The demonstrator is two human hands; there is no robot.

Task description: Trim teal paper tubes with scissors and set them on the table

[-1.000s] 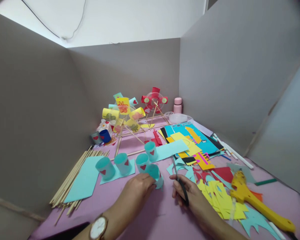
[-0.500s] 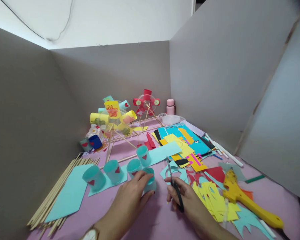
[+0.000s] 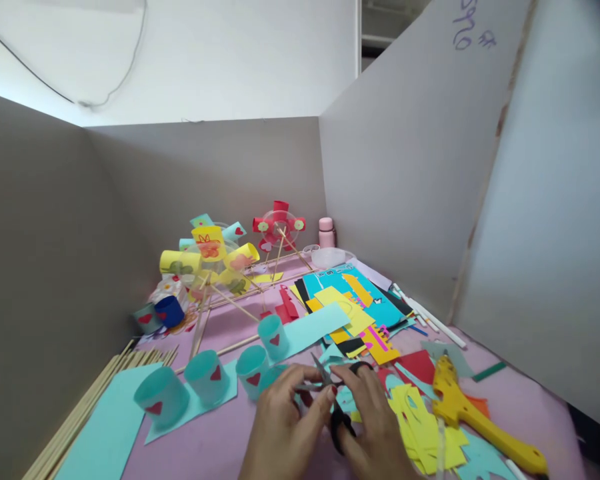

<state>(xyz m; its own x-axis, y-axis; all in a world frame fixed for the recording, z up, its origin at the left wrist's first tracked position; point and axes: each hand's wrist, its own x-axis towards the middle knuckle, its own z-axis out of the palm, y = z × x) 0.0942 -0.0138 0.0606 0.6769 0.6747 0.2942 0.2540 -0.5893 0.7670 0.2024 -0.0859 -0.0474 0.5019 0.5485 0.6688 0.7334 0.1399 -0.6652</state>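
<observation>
My right hand [image 3: 373,417] holds black-handled scissors [image 3: 341,423], their blades spread apart and pointing away and left. Right beside the blades is my left hand [image 3: 287,417], thumb and fingers closed together; what they pinch is hidden. Several teal paper cups stand to the left and ahead, including one [image 3: 161,398] at the far left, one [image 3: 206,378] beside it, one [image 3: 253,372] near my left hand, and one [image 3: 273,338] further back. Each of these bears a red heart. More teal paper shows partly hidden behind my left fingers.
A yellow glue gun [image 3: 467,407] lies at right beside yellow paper scraps [image 3: 415,427]. Wooden sticks [image 3: 75,413] and a teal sheet [image 3: 113,417] lie at left. Behind stand a yellow paper wheel [image 3: 210,250] and a red one [image 3: 280,227]. Coloured sheets [image 3: 380,300] cover the right middle.
My left hand has left the nearest cup and moved right to the scissors. The scissors have gone from closed to open blades. The view has tilted up and shifted right.
</observation>
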